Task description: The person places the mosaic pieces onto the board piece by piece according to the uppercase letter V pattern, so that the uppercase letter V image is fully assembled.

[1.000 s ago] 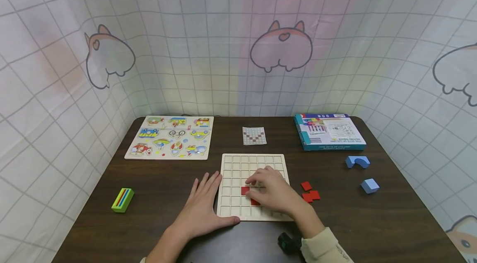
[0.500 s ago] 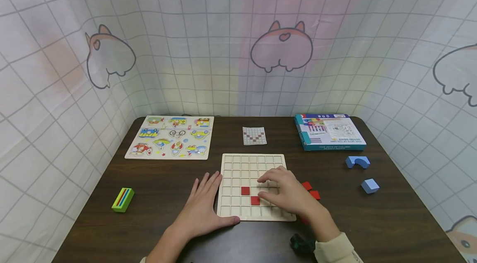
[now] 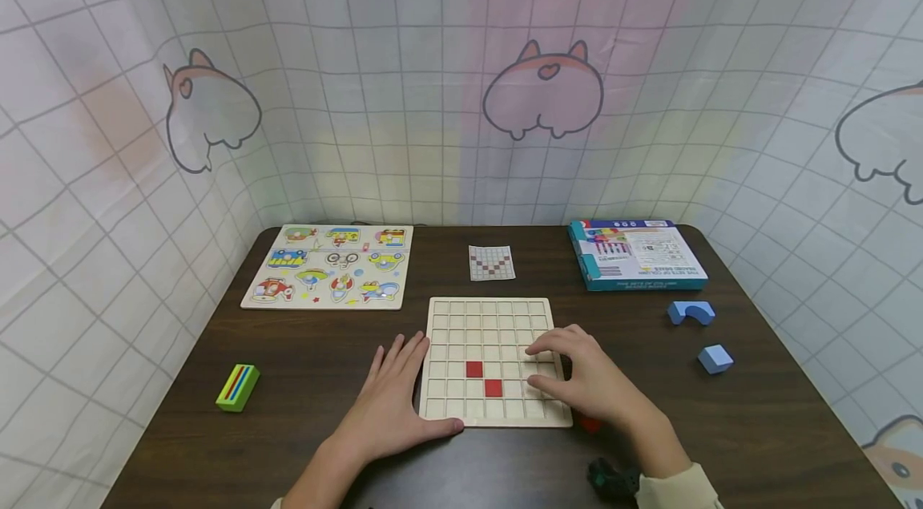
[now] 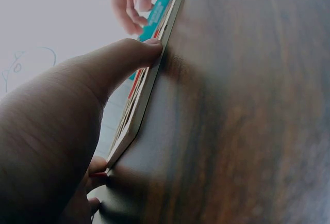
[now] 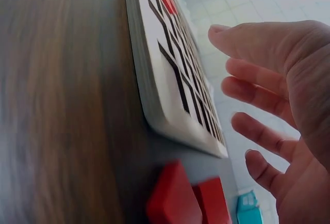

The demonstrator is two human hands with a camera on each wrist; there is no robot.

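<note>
A pale wooden grid board (image 3: 454, 325) lies on the dark table. Two red square tiles sit diagonally in its cells, an upper-left tile (image 3: 473, 369) and a lower-right tile (image 3: 493, 388). My left hand (image 3: 392, 405) is spread against the board's left side; its thumb touches the near edge, as the left wrist view also shows. Over the board's right edge hovers my right hand (image 3: 587, 381), fingers apart and holding nothing. Beneath it are loose red tiles (image 5: 175, 198), plain in the right wrist view but mostly hidden in the head view.
Behind the board lies a small pattern card (image 3: 493, 263). A vehicle puzzle board (image 3: 328, 267) is at back left, a teal box (image 3: 642, 256) at back right. A blue arch block (image 3: 691, 313) and blue cube (image 3: 715, 359) stand right; a green striped block (image 3: 238, 387) is left.
My right hand has moved right, away from the two tiles in the board, uncovering them and covering most of the loose red tiles. My left hand has stayed put.
</note>
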